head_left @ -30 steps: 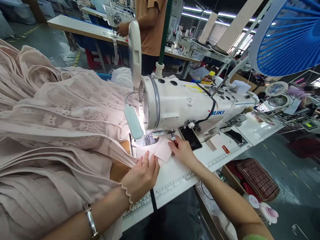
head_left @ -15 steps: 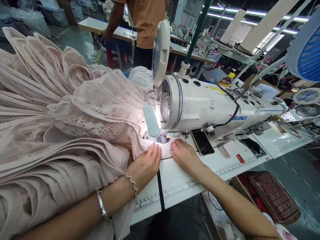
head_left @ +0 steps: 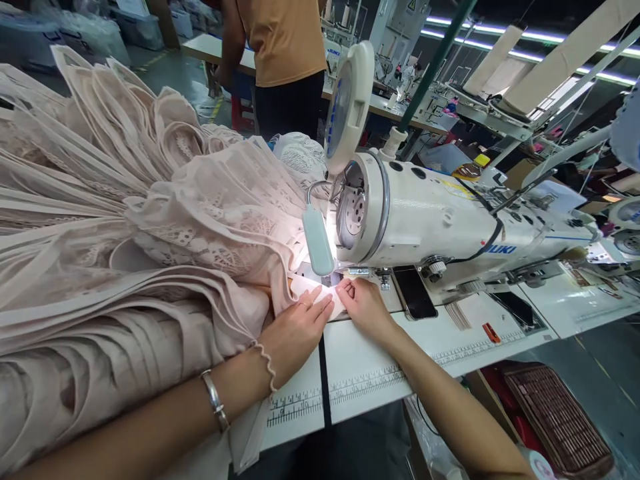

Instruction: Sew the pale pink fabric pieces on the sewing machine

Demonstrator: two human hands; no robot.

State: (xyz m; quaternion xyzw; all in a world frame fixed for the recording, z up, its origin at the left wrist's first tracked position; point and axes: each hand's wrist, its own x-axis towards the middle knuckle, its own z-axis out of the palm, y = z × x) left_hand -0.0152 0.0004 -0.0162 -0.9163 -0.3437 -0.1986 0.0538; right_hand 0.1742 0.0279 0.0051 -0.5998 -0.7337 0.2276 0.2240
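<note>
A pale pink fabric piece [head_left: 303, 285] lies on the sewing machine bed beside the needle area, lit by a lamp. My left hand [head_left: 297, 330] rests on it with fingers stretched out flat, pressing the near part. At the piece's right edge my right hand [head_left: 367, 307] is closed, thumb and fingers pinching the fabric. Just beyond my fingers stands the white sewing machine [head_left: 415, 213]; a pale green guard [head_left: 318, 241] hangs in front of its needle, which I cannot make out. A big heap of beige lace garments [head_left: 200, 220] reaches the left hand's side.
A black phone [head_left: 416, 292] lies right of my right hand, with an orange-red tool [head_left: 491, 333] farther along. A printed ruler [head_left: 367, 381] runs along the table's front edge. Behind the machine stands a person in an orange-brown shirt [head_left: 285, 40]. A woven basket [head_left: 557, 413] sits below right.
My right hand has drawn closer to the left, its fingers more curled on the fabric edge. The left fingers have shifted slightly right over the piece. The view has shifted, so the scene sits farther right.
</note>
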